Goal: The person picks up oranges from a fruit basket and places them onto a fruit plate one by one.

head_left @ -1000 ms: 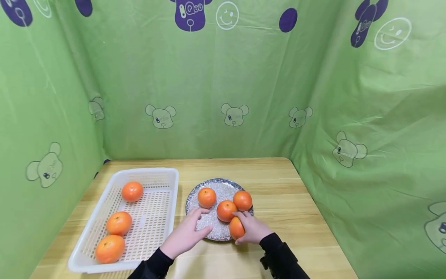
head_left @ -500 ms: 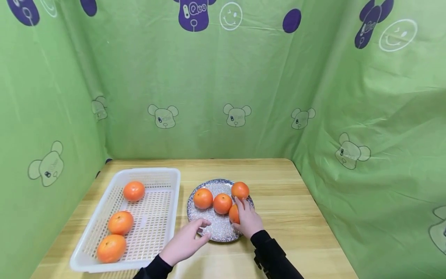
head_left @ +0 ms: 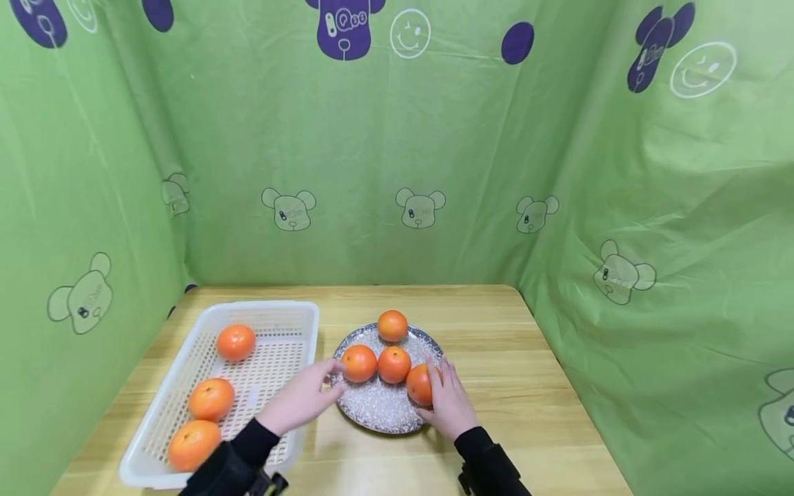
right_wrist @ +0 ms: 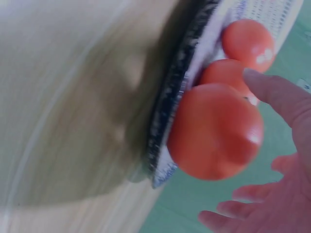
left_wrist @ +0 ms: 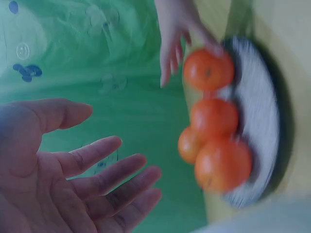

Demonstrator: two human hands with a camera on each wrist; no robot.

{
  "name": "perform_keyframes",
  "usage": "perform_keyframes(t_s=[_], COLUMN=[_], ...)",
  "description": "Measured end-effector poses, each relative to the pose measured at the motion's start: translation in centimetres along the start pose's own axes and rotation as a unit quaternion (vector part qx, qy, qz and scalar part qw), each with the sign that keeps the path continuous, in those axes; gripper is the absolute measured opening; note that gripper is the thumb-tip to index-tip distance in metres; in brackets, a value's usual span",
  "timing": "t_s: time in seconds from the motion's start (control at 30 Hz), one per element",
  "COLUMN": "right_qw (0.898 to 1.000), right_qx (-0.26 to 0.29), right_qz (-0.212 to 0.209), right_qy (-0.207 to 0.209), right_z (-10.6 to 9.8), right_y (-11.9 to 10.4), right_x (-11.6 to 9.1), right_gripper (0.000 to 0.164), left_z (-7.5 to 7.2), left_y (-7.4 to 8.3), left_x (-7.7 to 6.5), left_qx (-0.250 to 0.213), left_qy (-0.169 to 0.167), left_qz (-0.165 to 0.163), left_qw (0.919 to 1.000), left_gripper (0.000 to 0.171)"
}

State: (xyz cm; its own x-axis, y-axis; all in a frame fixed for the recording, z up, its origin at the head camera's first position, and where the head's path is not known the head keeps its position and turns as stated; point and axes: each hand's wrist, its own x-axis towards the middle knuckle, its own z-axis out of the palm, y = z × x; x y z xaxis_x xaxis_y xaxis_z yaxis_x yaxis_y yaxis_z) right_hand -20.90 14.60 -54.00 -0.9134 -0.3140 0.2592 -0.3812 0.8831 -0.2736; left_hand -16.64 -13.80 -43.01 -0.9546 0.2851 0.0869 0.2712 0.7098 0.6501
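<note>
4 orange fruits [head_left: 393, 365] are carried on a speckled plate [head_left: 380, 413], the rightmost fruit [head_left: 418, 385] closely flanked on its right by the spread, ungripping right hand [head_left: 451, 405], the leftmost fruit [head_left: 359, 363] on its left by the left hand [head_left: 301, 398], loosely extended, nothing held.

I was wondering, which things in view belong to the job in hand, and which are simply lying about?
Part of the job, it seems:
Plate, with both hands at it
Four fruits on the plate
Perhaps the basket and its three fruits

Just surroundings:
Table
Curtain
</note>
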Motion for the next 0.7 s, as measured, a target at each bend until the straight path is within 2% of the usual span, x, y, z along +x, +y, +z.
perform_keyframes(t_s=[0.1,0.17,0.27,0.37,0.43,0.53,0.6,0.7], right_qw=[1.000,0.999,0.998,0.996,0.994,0.992,0.991,0.989], right_qx=[0.017,0.024,0.027,0.028,0.032,0.034,0.031,0.031], right_qz=[0.016,0.026,0.045,0.057,0.061,0.063,0.061,0.062], right_qy=[-0.009,-0.018,-0.040,-0.067,-0.082,-0.102,-0.112,-0.127], right_z=[-0.9,-1.4,-1.9,-2.0,-2.1,-2.2,-2.3,-2.7], right_y=[0.1,0.3,0.6,0.8,0.8,0.7,0.6,0.5], right_x=[-0.6,-1.0,-1.6,-2.3,-2.8,-3.4,-3.7,-4.0], right_gripper=[0.101,0.098,0.095,0.089,0.086,0.080,0.076,0.070], left_z=[-2.4,-3.9,-5.6,-6.4,-6.4,-5.8,-5.3,-4.8], left_y=[-1.7,-3.4,-6.5,-9.9,-12.2,-14.9,-15.9,-16.6], left_x=[2.1,3.6,5.5,6.4,6.6,6.8,6.9,6.9], left_qx=[0.037,0.084,0.148,0.198,0.223,0.247,0.251,0.248], left_qy=[-0.013,-0.030,-0.053,-0.062,-0.045,0.008,0.044,0.059], left_qz=[-0.035,-0.053,-0.068,-0.088,-0.112,-0.142,-0.156,-0.170], left_qw=[0.9986,0.9946,0.9851,0.9742,0.9673,0.9584,0.9542,0.9519], left_gripper=[0.034,0.036,0.025,0.010,0.005,0.010,0.016,0.020])
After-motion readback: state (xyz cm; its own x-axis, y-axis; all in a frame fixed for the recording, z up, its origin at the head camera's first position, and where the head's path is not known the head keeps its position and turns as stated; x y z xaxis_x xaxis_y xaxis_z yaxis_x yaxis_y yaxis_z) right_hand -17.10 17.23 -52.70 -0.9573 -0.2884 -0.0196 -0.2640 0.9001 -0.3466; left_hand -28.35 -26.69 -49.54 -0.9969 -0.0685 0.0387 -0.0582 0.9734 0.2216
